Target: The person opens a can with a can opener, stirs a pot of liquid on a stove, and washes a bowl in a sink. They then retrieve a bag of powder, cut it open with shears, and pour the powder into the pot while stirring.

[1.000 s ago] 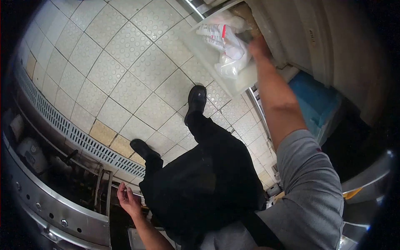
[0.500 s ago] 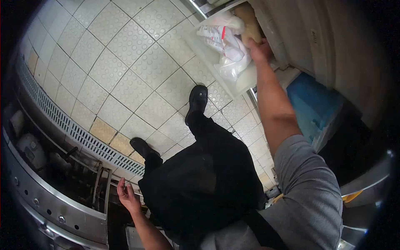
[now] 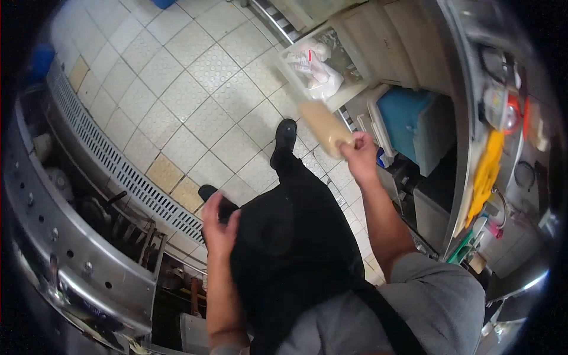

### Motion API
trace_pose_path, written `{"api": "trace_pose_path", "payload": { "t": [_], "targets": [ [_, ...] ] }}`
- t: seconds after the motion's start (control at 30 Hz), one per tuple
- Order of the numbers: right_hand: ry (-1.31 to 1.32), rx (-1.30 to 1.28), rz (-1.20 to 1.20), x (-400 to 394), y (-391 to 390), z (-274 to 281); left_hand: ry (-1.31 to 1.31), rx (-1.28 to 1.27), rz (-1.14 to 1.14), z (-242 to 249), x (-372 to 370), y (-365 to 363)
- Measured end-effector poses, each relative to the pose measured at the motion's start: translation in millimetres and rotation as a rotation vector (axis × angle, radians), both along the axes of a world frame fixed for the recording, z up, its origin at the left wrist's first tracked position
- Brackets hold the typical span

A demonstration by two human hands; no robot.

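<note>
A tan, elongated package point(image 3: 322, 124) hangs over the floor from my right hand point(image 3: 361, 158), whose thumb and fingers pinch its near end. Just beyond it stands an open, pale drawer or bin point(image 3: 355, 89) holding white plastic bags point(image 3: 319, 74) with red print. My left hand point(image 3: 220, 228) is raised beside the black apron, its fingers apart and nothing in it.
A stove-like steel unit point(image 3: 89, 266) runs along the left, beside a slotted floor drain point(image 3: 127, 168). On the right are a blue-lined container point(image 3: 402, 121) and a counter edge with a yellow cloth point(image 3: 485, 177). Tiled floor point(image 3: 201, 89) lies ahead.
My right hand has drawn the tan package out of the bin and back toward me. My left hand has risen and moved right. The view has shifted, showing more of the right counter.
</note>
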State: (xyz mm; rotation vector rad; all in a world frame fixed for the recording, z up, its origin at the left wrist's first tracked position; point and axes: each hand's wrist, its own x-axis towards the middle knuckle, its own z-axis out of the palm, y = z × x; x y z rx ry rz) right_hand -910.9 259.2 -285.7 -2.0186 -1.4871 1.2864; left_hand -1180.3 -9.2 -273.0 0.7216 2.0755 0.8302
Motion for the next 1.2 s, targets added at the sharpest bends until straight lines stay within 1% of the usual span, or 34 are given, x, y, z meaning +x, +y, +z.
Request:
{"api": "trace_pose_path", "payload": {
  "t": [0.03, 0.1, 0.13, 0.2, 0.23, 0.27, 0.3, 0.33, 0.37, 0.4, 0.43, 0.47, 0.5, 0.53, 0.57, 0.6, 0.67, 0.7, 0.73, 0.77, 0.8, 0.87, 0.9, 0.93, 1.0, 1.03, 1.07, 1.13, 1.17, 1.2],
  "targets": [
    [0.009, 0.015, 0.010, -11, -19, 28, 0.029, 0.090, -0.119, 16, 2, 13],
    [0.122, -0.077, 0.288, -48, -58, 90, 0.068, 0.223, -0.317, 55, 1, 29],
    [0.135, -0.077, 0.305, -68, -75, 121, 0.072, 0.265, -0.398, 78, 0, 30],
    [0.141, -0.182, 0.617, -111, -108, 182, 0.319, 0.354, -0.479, 128, -9, 25],
    [0.197, -0.172, 0.705, -129, -125, 206, 0.340, 0.328, -0.454, 143, -19, 10],
    [0.219, -0.186, 0.745, -144, -141, 230, 0.260, 0.396, -0.415, 156, -28, -6],
    [0.296, -0.219, 0.770, -162, -153, 250, 0.196, 0.474, -0.371, 170, -39, -24],
    [0.374, -0.249, 0.798, -179, -165, 267, 0.241, 0.459, -0.332, 180, -47, -47],
    [0.540, -0.298, 0.819, -190, -176, 282, 0.119, 0.503, -0.136, 188, -52, -73],
    [0.568, -0.298, 0.879, -202, -187, 300, 0.005, 0.561, 0.060, 199, -58, -95],
    [0.618, -0.258, 1.005, -215, -197, 318, -0.032, 0.604, 0.183, 220, -61, -113],
    [0.667, -0.222, 1.129, -228, -209, 332, 0.019, 0.609, 0.231, 232, -62, -131],
    [0.673, -0.101, 1.272, -239, -221, 341, 0.048, 0.631, 0.299, 243, -61, -150],
    [0.697, -0.106, 1.339, -250, -235, 350, 0.073, 0.655, 0.371, 252, -57, -170],
    [0.684, 0.019, 1.474, -261, -248, 358, 0.118, 0.660, 0.428, 262, -52, -188],
    [0.676, 0.150, 1.603, -272, -263, 366, 0.208, 0.610, 0.480, 273, -46, -205],
    [0.759, 0.165, 1.756, -289, -289, 376, 0.326, 0.545, 0.589, 287, -27, -233],
    [0.773, 0.188, 1.858, -294, -289, 376, 0.396, 0.518, 0.667, 290, -14, -233],
    [0.777, 0.225, 1.964, -300, -310, 379, 0.463, 0.501, 0.746, 292, -5, -251],
    [0.806, 0.161, 2.015, -302, -325, 383, 0.497, 0.490, 0.789, 295, 5, -265],
    [0.834, 0.157, 2.062, -302, -342, 385, 0.496, 0.492, 0.840, 297, 18, -279],
    [0.831, -0.201, 1.971, -301, -375, 389, 0.523, 0.490, 0.945, 306, 42, -302],
    [0.810, -0.331, 1.939, -301, -393, 394, 0.543, 0.458, 1.009, 311, 54, -312],
    [0.822, -0.345, 1.989, -300, -403, 397, 0.561, 0.425, 1.071, 313, 63, -317],
    [0.784, -0.081, 2.241, -297, -445, 412, 0.626, 0.427, 1.165, 316, 80, -350],
    [0.767, 0.030, 2.321, -290, -465, 420, 0.660, 0.434, 1.214, 316, 88, -366],
    [0.785, 0.034, 2.366, -285, -485, 422, 0.688, 0.431, 1.254, 316, 95, -382],
    [0.838, 0.283, 2.470, -277, -525, 421, 0.698, 0.421, 1.351, 314, 107, -414],
    [0.825, 0.233, 2.483, -277, -543, 419, 0.718, 0.426, 1.381, 311, 110, -427],
    [0.842, 0.247, 2.519, -276, -565, 418, 0.735, 0.412, 1.401, 309, 115, -447]
  ]
}}
